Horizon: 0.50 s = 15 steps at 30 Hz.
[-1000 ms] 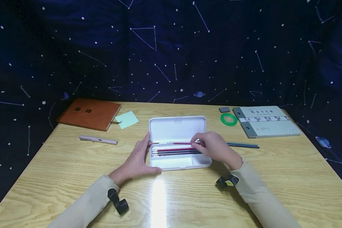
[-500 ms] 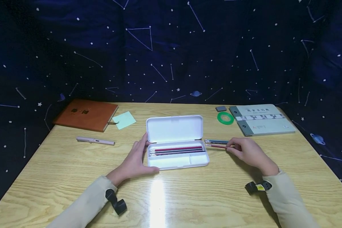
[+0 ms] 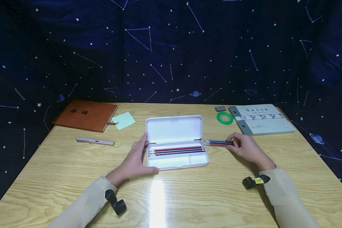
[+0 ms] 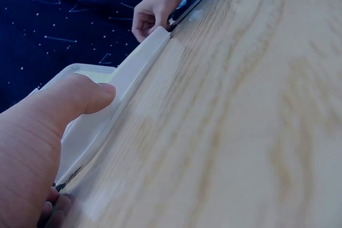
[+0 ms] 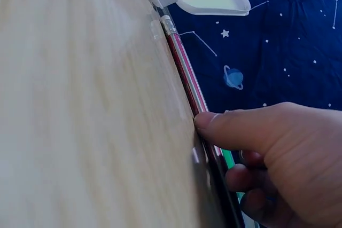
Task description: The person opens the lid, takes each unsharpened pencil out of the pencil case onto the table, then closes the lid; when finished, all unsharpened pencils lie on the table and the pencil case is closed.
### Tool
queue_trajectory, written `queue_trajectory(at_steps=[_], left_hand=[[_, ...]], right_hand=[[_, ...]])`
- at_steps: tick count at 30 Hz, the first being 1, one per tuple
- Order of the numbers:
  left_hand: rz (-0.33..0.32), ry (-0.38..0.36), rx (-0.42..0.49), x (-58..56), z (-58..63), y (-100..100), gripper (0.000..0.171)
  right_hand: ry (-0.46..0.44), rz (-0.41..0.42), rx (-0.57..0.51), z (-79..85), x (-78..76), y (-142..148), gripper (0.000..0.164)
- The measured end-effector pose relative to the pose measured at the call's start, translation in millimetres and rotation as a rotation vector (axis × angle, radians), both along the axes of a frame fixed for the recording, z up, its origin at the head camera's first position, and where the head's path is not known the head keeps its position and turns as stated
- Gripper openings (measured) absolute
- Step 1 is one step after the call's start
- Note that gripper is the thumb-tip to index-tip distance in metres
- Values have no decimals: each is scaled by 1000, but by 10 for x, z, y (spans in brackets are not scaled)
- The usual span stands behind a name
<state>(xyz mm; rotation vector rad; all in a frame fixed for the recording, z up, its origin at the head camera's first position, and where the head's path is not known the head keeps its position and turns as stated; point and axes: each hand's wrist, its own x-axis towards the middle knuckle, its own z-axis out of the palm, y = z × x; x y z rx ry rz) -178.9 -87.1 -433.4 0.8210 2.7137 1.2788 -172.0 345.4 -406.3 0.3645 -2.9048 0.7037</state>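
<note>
An open white pencil case (image 3: 174, 163) stands mid-table, lid tilted back, with several red and dark pencils (image 3: 176, 150) in its long compartment. My left hand (image 3: 132, 160) holds the case's left end, thumb at the front edge and fingers toward the hinge side; the left wrist view shows the thumb (image 4: 88, 94) against the case wall. Right of the case, my right hand (image 3: 246, 148) pinches a red pencil (image 3: 216, 145) lying alongside dark pencils (image 3: 216, 141) on the table. In the right wrist view the thumb (image 5: 214, 124) presses on the red-striped pencil (image 5: 184, 68); the other fingertips are partly hidden.
Behind the right hand are a green tape roll (image 3: 224, 118), a grey eraser (image 3: 220, 109) and a grey-white notebook (image 3: 262, 118). At left lie a brown notebook (image 3: 85, 115), a pale green sticky note (image 3: 123, 120) and a light pink pen (image 3: 95, 141).
My right hand has carried the red pencil out of the case to the right and laid it against the dark pencils. The left hand keeps its hold on the case.
</note>
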Motion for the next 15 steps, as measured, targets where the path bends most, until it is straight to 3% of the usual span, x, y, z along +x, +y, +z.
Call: queue_trajectory(at_steps=[3,8,15], left_hand=[[-3,-1,-5,-2,-1,0,134],[-2,-2,-9,-7,-8,2,135],[3,-9,-2,-4,0,5,135]], right_hand=[[-7,-8,11,20,-27,-22,21],[-8,24,21,71,-72,-106,14],[-45,74,-2,131,-193,-420,9]])
